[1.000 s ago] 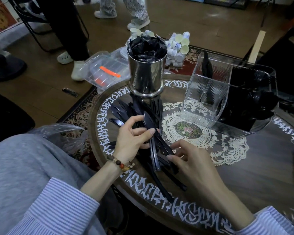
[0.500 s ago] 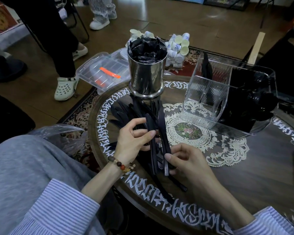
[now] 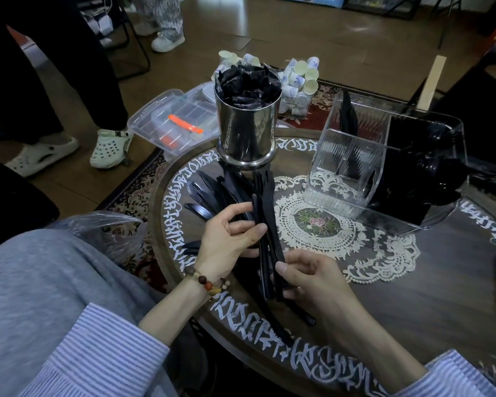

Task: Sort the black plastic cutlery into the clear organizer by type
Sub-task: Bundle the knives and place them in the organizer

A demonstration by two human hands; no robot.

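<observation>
Both hands grip one bundle of black forks (image 3: pixel 265 224): left hand (image 3: pixel 226 242) pinches its middle, right hand (image 3: pixel 307 277) its handles, above the surface (image 3: pixel 413 282).

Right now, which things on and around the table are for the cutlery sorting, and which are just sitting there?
For the job:
- bundle of black cutlery, held by the left hand and right hand
- loose cutlery pile
- clear organizer

Just lying about:
- metal canister of black packets
- lace doily
- plastic box
- small paper cups
</observation>
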